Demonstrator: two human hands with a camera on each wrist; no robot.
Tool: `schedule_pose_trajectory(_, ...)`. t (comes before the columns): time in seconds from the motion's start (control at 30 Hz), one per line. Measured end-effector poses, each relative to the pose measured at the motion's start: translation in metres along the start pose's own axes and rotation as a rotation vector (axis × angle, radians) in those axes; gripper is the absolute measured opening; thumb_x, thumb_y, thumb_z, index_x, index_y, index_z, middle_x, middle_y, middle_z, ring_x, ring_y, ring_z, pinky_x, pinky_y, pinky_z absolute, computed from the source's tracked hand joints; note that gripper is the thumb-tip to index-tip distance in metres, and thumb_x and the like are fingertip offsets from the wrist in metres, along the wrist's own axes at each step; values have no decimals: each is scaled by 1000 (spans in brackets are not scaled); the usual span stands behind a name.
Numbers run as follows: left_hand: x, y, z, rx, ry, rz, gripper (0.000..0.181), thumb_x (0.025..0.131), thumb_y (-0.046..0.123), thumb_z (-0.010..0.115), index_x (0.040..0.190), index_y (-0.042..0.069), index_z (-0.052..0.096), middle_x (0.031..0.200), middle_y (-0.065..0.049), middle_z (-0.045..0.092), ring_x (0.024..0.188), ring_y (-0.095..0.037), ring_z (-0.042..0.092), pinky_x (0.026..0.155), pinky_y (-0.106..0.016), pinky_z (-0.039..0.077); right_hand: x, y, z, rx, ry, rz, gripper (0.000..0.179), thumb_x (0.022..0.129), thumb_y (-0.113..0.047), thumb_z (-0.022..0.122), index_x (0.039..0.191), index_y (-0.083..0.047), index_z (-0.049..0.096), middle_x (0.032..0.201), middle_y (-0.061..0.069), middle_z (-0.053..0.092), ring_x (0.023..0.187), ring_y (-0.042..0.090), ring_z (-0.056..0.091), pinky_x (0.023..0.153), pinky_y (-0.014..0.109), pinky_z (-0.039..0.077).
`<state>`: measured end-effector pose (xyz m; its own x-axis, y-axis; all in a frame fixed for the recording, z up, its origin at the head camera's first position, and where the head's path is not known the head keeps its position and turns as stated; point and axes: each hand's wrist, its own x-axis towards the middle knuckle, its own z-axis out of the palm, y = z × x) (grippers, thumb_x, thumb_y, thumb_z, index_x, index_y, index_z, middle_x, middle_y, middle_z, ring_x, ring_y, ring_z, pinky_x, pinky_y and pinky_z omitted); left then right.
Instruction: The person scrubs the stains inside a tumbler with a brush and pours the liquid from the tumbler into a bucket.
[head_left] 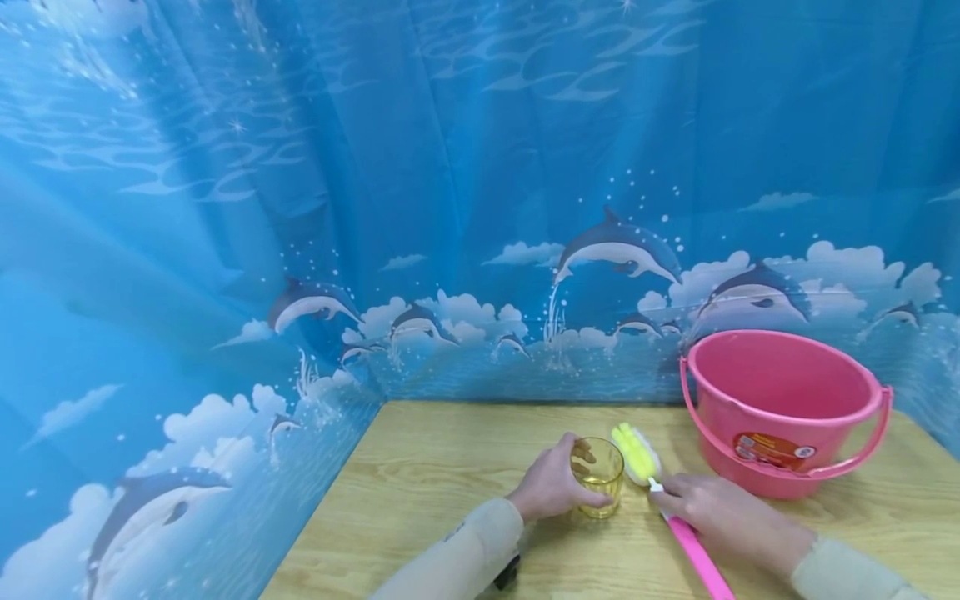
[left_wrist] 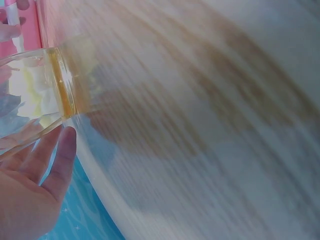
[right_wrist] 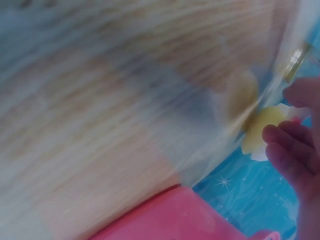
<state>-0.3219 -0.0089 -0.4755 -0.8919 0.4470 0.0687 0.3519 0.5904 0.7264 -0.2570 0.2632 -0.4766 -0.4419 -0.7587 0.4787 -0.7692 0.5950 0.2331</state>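
In the head view my left hand (head_left: 546,485) grips a clear yellow drinking glass (head_left: 611,471), thumb on the near side and fingers round the far side. The glass stands upright over the wooden table. My right hand (head_left: 723,510) holds a cup brush (head_left: 697,552) near the white neck of its pink handle. The brush's yellow and white sponge head (head_left: 636,454) points away from me, just right of the glass. In the left wrist view the glass (left_wrist: 62,82) lies against my fingertips. The sponge head (right_wrist: 260,127) shows beside my right fingers in the right wrist view.
A pink bucket (head_left: 783,417) with its handle hanging down in front stands at the back right of the table (head_left: 420,467), close beyond my right hand. A blue dolphin-print curtain (head_left: 480,208) hangs behind the table and down its left side. Something small and black (head_left: 508,573) shows under my left wrist.
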Motion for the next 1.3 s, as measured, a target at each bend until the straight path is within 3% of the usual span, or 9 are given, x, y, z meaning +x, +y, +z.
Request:
schedule_pose_trajectory(0.1,0,0,0,2,3,1,73,65,48,92,122,24,54,111,15,65,98,-5,61,87,-27,51,-2,-2,0,22,-55,31,39,78,-10,76,115,-20,72,115,9,71,98,22,70,79,39,60)
schedule_pose_trajectory(0.3,1,1,0,-16,-4,-11,70,65,47,93,119,25,54,110,14,65,95,-5,61,85,-27,52,-5,-8,-2,96,-267,123,39,89,-13,70,127,-23,69,128,8,67,112,27,67,87,46,58)
schedule_pose_trajectory(0.37,1,1,0,-19,-5,-11,69,65,46,93,119,25,54,109,14,65,95,-4,61,85,-27,52,-7,-10,-2,96,-301,150,40,91,-14,69,130,-24,67,131,7,65,115,27,65,89,47,57)
schedule_pose_trajectory(0.7,1,1,0,-12,1,-5,69,65,45,93,119,25,54,110,13,65,96,-6,61,84,-27,52,-12,-14,-4,101,-275,167,49,90,-11,69,134,-33,62,119,-4,68,105,18,66,84,42,58)
schedule_pose_trajectory(0.93,0,0,0,-26,1,-3,72,64,44,94,120,22,55,110,11,66,96,-8,63,86,-26,52,-18,-11,-11,133,-307,181,59,88,-12,72,143,-27,57,113,-5,68,98,13,65,78,36,59)
schedule_pose_trajectory(1.0,0,1,0,-25,1,-2,72,64,43,94,121,21,55,111,11,67,96,-8,63,86,-26,52,-19,-11,-14,119,-281,176,61,86,-12,74,143,-26,57,111,-5,69,96,12,66,76,34,59)
schedule_pose_trajectory(1.2,0,1,0,-16,0,3,73,65,42,94,122,20,55,112,10,67,96,-7,63,85,-27,52,-13,-14,-34,3,-91,166,54,79,-20,84,130,-25,67,99,-12,68,87,7,66,70,32,58)
schedule_pose_trajectory(1.3,0,1,0,-23,-1,2,73,65,44,94,122,20,55,111,11,66,95,-6,62,85,-27,52,-5,-12,-51,-66,22,151,26,98,-33,64,121,-23,71,95,-12,69,85,9,66,71,34,58)
